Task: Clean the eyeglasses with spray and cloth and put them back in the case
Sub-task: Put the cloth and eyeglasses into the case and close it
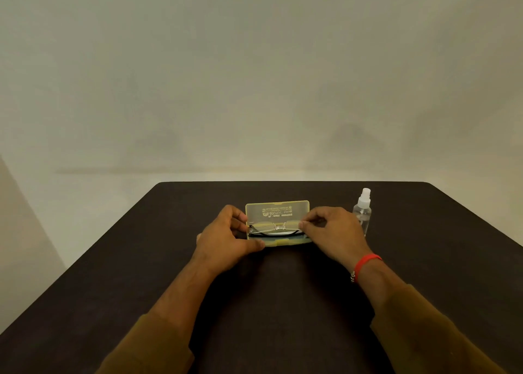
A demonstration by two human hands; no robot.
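Observation:
A translucent yellow glasses case [277,211] lies open on the dark table [141,260], its lid standing upright with mirrored print on it. The eyeglasses [278,228], rimless with black temples, sit folded in the lower half of the case. My left hand [226,238] pinches the left end of the glasses and its thumb rests on the case's front edge. My right hand [331,232] pinches the right end of the glasses. A clear spray bottle [362,211] with a white cap stands upright just right of my right hand. No cloth is visible.
The table's far edge [294,182] lies just beyond the case, with a pale wall behind. A red band circles my right wrist [365,263].

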